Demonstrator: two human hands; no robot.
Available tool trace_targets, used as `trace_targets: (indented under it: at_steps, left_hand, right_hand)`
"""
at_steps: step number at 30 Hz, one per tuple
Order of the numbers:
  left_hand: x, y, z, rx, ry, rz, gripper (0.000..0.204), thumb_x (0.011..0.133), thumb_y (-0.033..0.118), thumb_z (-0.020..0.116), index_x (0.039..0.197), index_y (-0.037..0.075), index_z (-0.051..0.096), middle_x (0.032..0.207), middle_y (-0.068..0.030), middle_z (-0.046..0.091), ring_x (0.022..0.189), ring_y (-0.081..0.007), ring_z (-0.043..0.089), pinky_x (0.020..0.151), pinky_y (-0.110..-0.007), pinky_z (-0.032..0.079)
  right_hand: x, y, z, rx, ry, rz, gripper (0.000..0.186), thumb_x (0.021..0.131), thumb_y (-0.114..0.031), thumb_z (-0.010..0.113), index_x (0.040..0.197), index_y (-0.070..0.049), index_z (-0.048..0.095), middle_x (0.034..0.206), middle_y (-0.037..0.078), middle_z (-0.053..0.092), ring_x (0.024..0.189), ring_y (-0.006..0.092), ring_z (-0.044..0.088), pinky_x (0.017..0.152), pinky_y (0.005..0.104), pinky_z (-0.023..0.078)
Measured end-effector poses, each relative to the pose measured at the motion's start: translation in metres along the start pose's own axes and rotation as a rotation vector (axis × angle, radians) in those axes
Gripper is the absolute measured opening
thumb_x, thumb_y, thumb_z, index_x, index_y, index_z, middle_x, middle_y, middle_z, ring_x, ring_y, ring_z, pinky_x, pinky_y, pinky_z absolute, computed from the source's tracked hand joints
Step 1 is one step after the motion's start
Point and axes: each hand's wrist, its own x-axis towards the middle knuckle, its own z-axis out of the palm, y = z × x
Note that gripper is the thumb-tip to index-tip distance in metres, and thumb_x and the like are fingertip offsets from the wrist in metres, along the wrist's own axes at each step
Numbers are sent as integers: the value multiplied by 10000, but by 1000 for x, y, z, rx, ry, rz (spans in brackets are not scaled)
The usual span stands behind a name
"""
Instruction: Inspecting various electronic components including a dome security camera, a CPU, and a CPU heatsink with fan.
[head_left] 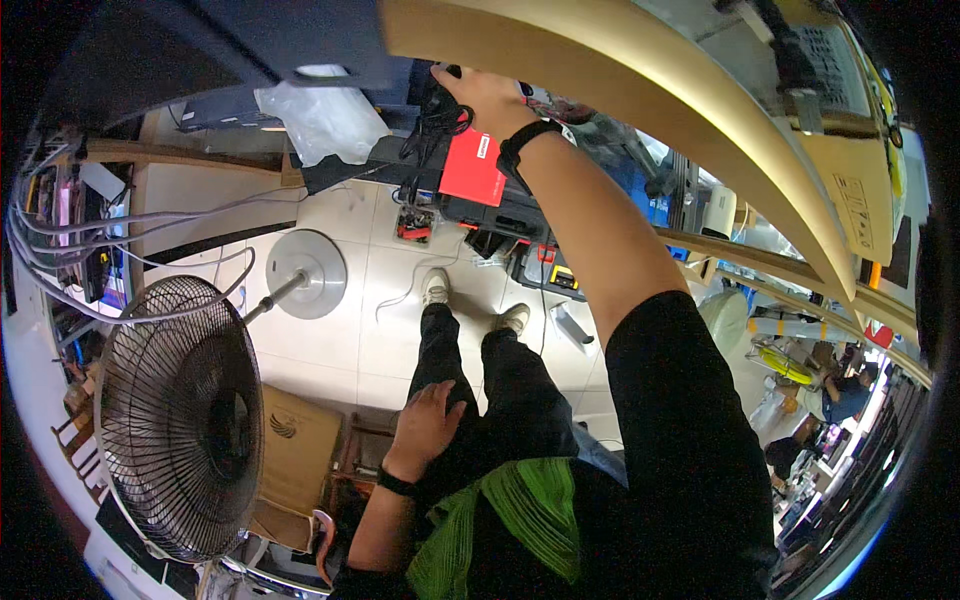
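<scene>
Your right hand (487,98) is just beyond the red box (465,178) with a printed white label (484,147), finger grip untellable; nearer you than the box, your left hand (424,432) rests fingers together.

Pale, smooth floor tiles (350,365) joined by thin straight seams make up the ground. On them, at left, stands the pedestal fan's round grey base (325,290); a thin pale cable (390,303) curls toward the middle, near two light lace-up shoes (435,287). Farther off sits a small tray of red parts (414,232), beside a black case (485,213) that appears to bear a red box (470,170). Right of the shoes lies a grey angular piece (572,325).
</scene>
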Motion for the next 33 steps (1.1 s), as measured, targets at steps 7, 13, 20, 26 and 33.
trace_targets:
  at_steps: [7, 13, 20, 26, 33]
  left_hand:
    - [4, 4, -8, -6, 61, 46, 382, 885, 256, 552, 1161, -4, 502, 1020, -218, 584, 910, -388, 584, 800, -425, 486]
    - [16, 13, -20, -42, 134, 59, 331, 870, 242, 574, 1086, -5, 540, 957, -192, 599, 846, -364, 595, 745, -442, 488]
    - [38, 39, -63, -360, 514, -103, 148, 915, 125, 531, 959, -12, 566, 830, -156, 603, 668, -242, 585, 600, -320, 472]
    - [51, 51, -110, -813, 793, -66, 237, 976, 220, 421, 1030, 11, 518, 963, -79, 565, 832, -145, 542, 741, -269, 428]
    - [58, 138, -103, -1060, -237, 105, 453, 945, 285, 499, 1268, -24, 424, 1100, -79, 565, 946, -146, 550, 862, -291, 425]
  right_hand:
    - [1, 3, -6, 142, -54, 35, 347, 824, -200, 549, 1167, -147, 553, 1157, 128, 541, 1091, 339, 533, 920, 462, 418]
    - [2, -23, -148, 259, -68, 190, 431, 810, -341, 595, 1194, -151, 547, 1078, 104, 609, 1051, 295, 560, 876, 423, 445]
    - [-65, -7, -175, 56, 344, -270, 198, 696, -127, 705, 886, -132, 649, 965, 13, 634, 805, 191, 638, 685, 315, 521]
    - [-136, -57, -264, 294, 476, -371, 116, 714, -72, 719, 793, -96, 638, 893, 63, 653, 532, 153, 589, 440, 276, 466]
    - [-247, -112, -341, 533, 465, -37, 160, 714, -70, 702, 857, -95, 637, 1027, 70, 636, 609, 159, 593, 485, 280, 461]
